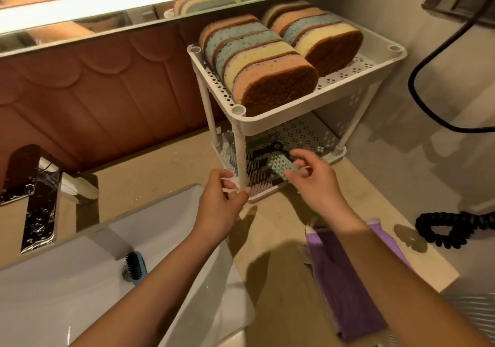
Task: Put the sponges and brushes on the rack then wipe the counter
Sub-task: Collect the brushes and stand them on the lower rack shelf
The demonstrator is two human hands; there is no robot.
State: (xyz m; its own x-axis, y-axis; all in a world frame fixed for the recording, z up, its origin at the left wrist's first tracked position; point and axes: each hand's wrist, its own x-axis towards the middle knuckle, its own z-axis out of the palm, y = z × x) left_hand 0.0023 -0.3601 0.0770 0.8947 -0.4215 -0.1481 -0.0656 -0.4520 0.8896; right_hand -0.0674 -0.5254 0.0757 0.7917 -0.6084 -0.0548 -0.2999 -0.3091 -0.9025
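A white two-tier rack [270,125] stands on the beige counter [270,242]. Two rows of several sponges [257,60] stand on edge on its top shelf. Several brushes [261,156] lie on the lower shelf. My right hand [318,183] pinches a pale green brush [281,166] at the lower shelf's front. My left hand [222,202] pinches a white brush end or string [232,183] beside the rack's front leg. A blue brush [136,266] lies in the white sink [80,279] by the drain. A purple cloth [345,279] lies on the counter under my right forearm.
A chrome tap [40,194] stands at the left behind the sink. A coiled black cord [452,228] lies at the counter's right, with a black cable [428,60] running up the wall. A lit mirror [134,1] hangs above the brown wall panel.
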